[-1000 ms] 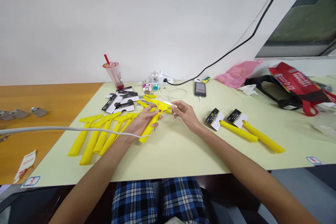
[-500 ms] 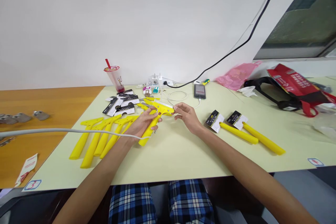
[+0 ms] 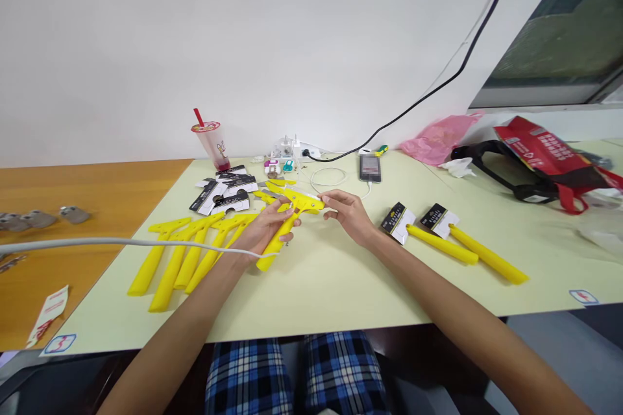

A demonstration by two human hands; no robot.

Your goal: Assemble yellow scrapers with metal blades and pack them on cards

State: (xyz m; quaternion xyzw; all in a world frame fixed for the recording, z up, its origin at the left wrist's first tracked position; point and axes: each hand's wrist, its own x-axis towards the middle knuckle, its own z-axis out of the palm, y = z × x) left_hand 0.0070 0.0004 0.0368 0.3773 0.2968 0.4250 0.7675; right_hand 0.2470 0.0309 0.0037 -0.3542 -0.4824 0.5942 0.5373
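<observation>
Slightly drawn back compared with 1 second ago, the right hand's fingers [image 3: 331,198] leave more of the head's right end in view on the yellow T-shaped plastic tool [image 3: 302,201]. It is held above the pale green counter [image 3: 311,292], near the middle, with its handle slanting toward the near left. Curled fingers of the left hand [image 3: 263,224] grip that handle; the right hand [image 3: 348,211] has its fingers bent at the head's right end, and whether they pinch it I cannot tell. Bare counter stretches from both hands to the straight near edge, and also to the right, toward 2 smooth yellow rods [image 3: 442,244] ending in black-and-white cards [image 3: 396,220]. Left of the left hand, similar flat-headed yellow tools [image 3: 168,272] lie side by side, near the orange wood surface [image 3: 97,198]. Behind them, a translucent plastic cup [image 3: 213,146] with a red straw [image 3: 198,117] holds a little red liquid. At the far right sit a crumpled pink plastic bag [image 3: 435,139] and a red printed bag [image 3: 545,152].
</observation>
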